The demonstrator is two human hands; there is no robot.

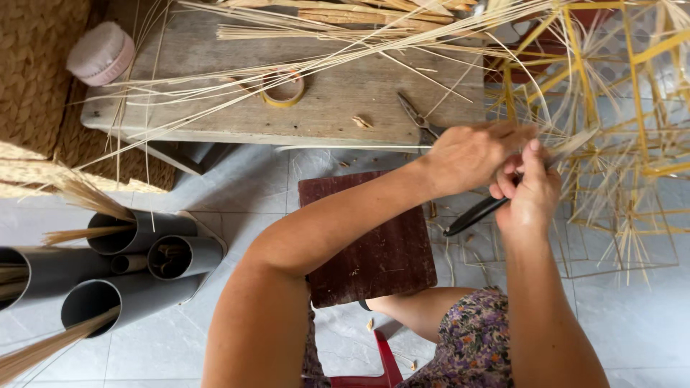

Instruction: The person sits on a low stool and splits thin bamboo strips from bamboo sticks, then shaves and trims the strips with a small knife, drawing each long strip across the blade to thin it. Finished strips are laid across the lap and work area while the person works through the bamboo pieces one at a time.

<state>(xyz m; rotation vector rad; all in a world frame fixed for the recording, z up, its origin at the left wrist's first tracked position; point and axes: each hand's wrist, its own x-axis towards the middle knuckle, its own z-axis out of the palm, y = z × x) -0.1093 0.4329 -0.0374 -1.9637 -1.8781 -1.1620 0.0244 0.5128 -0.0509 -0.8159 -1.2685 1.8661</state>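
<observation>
- The right hand (530,188) is closed around a knife with a black handle (476,215); the handle runs down and left out of the fist, while the pale blade (573,146) points up and right, with the thumb raised beside it.
- The left hand (471,154) sits just above and touching the right, fingers pinched narrow at the blade; what they pinch looks like a thin bamboo sliver, but it is too fine to make out clearly.
- Judging by the pose, the step in hand is shaving or splitting a strip against the blade, worked in the air and off the bench.
- The next move seems to call for a steady pull of the strip along the edge, with the left fingertips kept behind the blade.
- Just beyond the hands stands a frame of yellow bamboo sticks (589,108), bristling with loose pale ends.
- A wooden bench (345,97) lies ahead, carrying long bamboo strips (302,32), a roll of yellow tape (282,89) and a pair of scissors (419,119) near its front edge.
- A dark red stool (370,244) stands under the left forearm.
- Far left, grey plastic pipes (151,266) hold bundles of strips, and a pink lidded jar (102,53) rests on the bench corner.
</observation>
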